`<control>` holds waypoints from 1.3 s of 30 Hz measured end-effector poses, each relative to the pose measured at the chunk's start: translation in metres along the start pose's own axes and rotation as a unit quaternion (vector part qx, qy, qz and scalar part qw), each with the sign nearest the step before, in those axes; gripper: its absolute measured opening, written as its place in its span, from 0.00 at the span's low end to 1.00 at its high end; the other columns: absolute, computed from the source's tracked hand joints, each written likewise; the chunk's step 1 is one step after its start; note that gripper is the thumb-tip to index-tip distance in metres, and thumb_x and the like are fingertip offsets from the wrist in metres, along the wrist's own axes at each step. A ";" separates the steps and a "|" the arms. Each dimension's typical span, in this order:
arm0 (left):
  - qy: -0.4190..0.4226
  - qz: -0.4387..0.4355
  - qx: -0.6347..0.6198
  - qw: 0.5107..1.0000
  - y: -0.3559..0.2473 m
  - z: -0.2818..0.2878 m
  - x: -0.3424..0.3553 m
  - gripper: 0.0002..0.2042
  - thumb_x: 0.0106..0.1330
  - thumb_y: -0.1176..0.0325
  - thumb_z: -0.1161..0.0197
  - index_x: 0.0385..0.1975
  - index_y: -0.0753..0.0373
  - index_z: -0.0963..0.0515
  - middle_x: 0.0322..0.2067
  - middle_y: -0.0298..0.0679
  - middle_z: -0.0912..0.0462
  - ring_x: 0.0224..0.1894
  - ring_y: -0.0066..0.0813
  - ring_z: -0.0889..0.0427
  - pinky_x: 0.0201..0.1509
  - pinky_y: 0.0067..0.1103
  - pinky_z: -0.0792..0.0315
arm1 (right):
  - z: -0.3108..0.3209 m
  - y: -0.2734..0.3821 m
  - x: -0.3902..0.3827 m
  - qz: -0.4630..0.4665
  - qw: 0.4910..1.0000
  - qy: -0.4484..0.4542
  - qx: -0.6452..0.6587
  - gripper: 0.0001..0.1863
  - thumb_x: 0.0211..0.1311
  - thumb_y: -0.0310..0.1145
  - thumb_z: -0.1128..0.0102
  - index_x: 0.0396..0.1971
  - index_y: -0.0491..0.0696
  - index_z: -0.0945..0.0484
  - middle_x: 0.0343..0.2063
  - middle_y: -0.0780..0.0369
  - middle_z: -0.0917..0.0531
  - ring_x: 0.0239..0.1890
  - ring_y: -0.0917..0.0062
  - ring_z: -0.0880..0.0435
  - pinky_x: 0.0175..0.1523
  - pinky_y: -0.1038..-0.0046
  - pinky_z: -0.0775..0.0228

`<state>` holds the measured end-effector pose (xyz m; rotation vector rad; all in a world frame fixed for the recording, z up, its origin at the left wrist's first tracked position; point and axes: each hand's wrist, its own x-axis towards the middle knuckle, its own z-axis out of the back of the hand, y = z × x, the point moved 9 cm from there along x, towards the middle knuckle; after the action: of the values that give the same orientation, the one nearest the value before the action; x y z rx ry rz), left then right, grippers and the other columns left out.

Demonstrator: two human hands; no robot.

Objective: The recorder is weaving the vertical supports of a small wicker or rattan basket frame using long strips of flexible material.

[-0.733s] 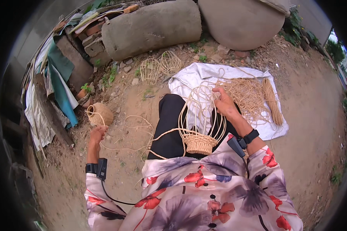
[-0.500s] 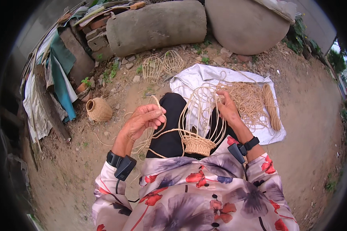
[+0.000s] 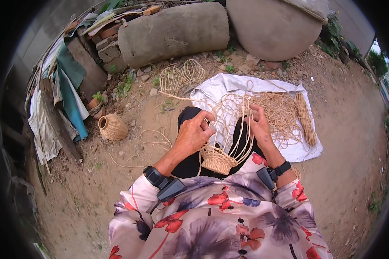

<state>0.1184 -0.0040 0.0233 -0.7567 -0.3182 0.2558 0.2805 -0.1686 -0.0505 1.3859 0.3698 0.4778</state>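
Observation:
A half-woven basket sits between my dark-trousered knees, its woven band low and bare spokes arching upward. My left hand is closed at the spokes on the basket's left, with pale cord running near it; exactly what is between the fingertips is partly hidden. My right hand grips the spokes on the basket's right side. Behind, a white sheet carries a tangle of tan cord and a long hank on its right.
A small woven pot lies on the dirt at left, near loose cord. Two basket frames lie beyond. A concrete cylinder, a large grey rounded object, bricks and draped sheeting line the back and left edge.
My left hand has swung right from beside the small pot, carrying cord, to the basket's spokes; the cord's end now stretches beyond them. My right hand stays at the spokes, slightly lower.

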 end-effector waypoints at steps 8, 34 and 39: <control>0.058 0.143 -0.403 0.902 0.030 0.011 -0.010 0.13 0.63 0.73 0.37 0.47 0.66 0.26 0.31 0.34 0.19 0.31 0.18 0.20 0.35 0.15 0.24 | 0.020 -0.013 -0.003 -0.030 0.994 -0.004 0.103 0.26 0.59 0.24 0.44 0.58 0.50 0.38 0.27 0.64 0.21 0.16 0.85 0.27 0.18 0.82 0.34; -0.205 -0.122 0.024 0.971 -0.028 0.010 -0.017 0.09 0.64 0.74 0.44 0.43 0.64 0.24 0.30 0.49 0.18 0.31 0.46 0.17 0.33 0.32 0.26 | 0.001 0.071 -0.060 0.162 0.979 -0.046 -0.111 0.25 0.56 0.37 0.38 0.52 0.43 0.30 0.42 0.56 0.24 0.37 0.71 0.22 0.38 0.74 0.28; -0.143 -0.170 0.070 0.972 -0.048 -0.009 -0.012 0.14 0.59 0.73 0.39 0.46 0.62 0.25 0.36 0.48 0.18 0.32 0.50 0.18 0.34 0.35 0.24 | -0.011 0.066 -0.045 0.124 0.978 -0.022 -0.168 0.36 0.52 0.47 0.35 0.57 0.43 0.35 0.51 0.49 0.30 0.55 0.57 0.30 0.61 0.63 0.39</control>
<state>0.1162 -0.0475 0.0486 -0.5142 -0.6890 0.0595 0.2291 -0.1753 0.0118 1.1143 0.0731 0.6802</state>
